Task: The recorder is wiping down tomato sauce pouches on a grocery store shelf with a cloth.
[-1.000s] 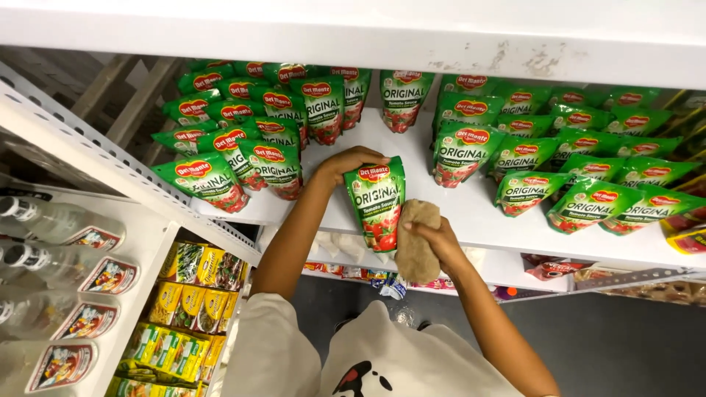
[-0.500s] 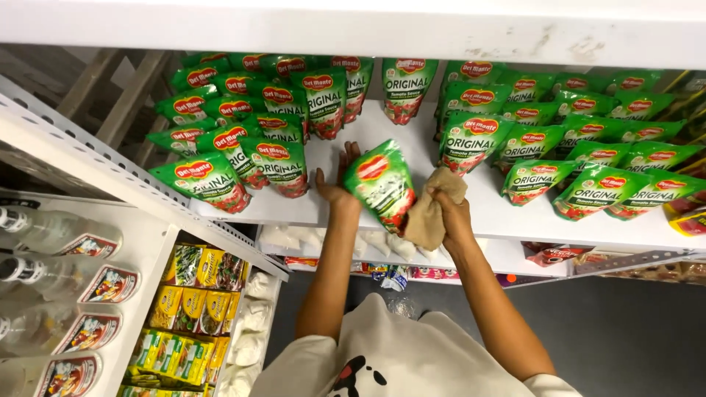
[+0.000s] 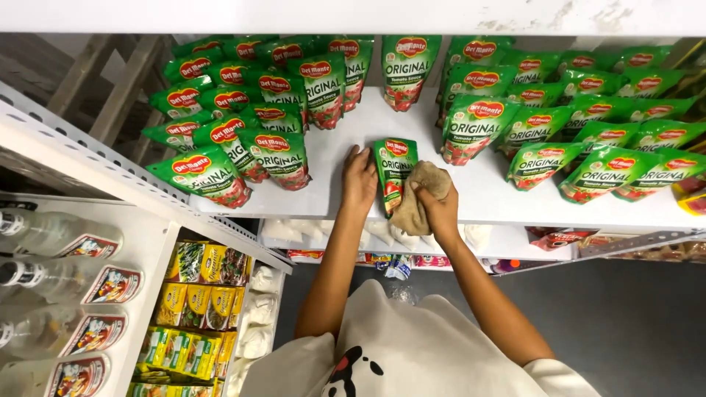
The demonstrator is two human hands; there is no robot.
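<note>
— Since half a second before, we had brought the green pouch [image 3: 394, 175] down out of its tilt; it now stood nearly straight against the white shelf [image 3: 331, 192], in the gap between the two pouch groups.

— Meaning what for the wiping?

— Our left hand [image 3: 359, 179] steadied its left edge, fingers pressed flat, while our right hand [image 3: 439, 208] pinched the brown cloth [image 3: 418, 197] against its right side.

— And its long axis?

— Front to back on the shelf, top toward the back rows of pouches [image 3: 250, 110].

White shelf [image 3: 331, 158] under green sauce pouches [image 3: 283, 158]
</note>
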